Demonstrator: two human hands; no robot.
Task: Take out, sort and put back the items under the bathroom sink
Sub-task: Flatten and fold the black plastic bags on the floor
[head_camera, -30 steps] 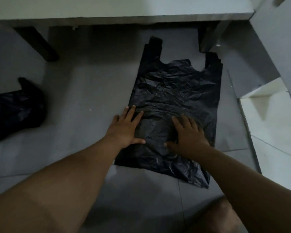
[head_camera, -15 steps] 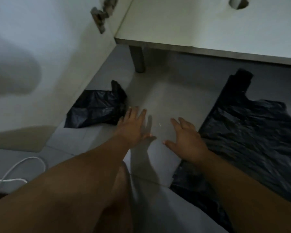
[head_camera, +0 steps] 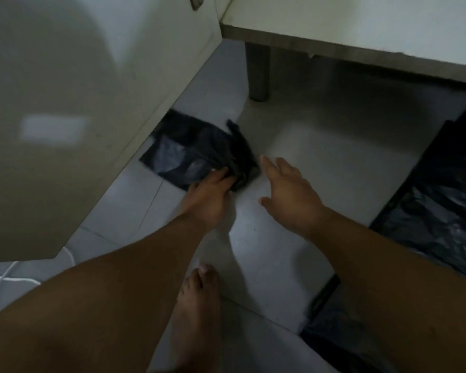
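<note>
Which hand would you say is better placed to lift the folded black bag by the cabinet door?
Left. The left hand already has its fingers on the folded black bag; the right hand hovers open beside it.

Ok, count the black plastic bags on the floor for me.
2. A folded black plastic bag lies by the cabinet door, gripped by the left hand. A flattened black plastic bag lies at right, partly out of frame.

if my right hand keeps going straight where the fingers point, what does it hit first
Probably the bunched end of the folded black bag, just beyond the right hand; depth is unclear.
</note>
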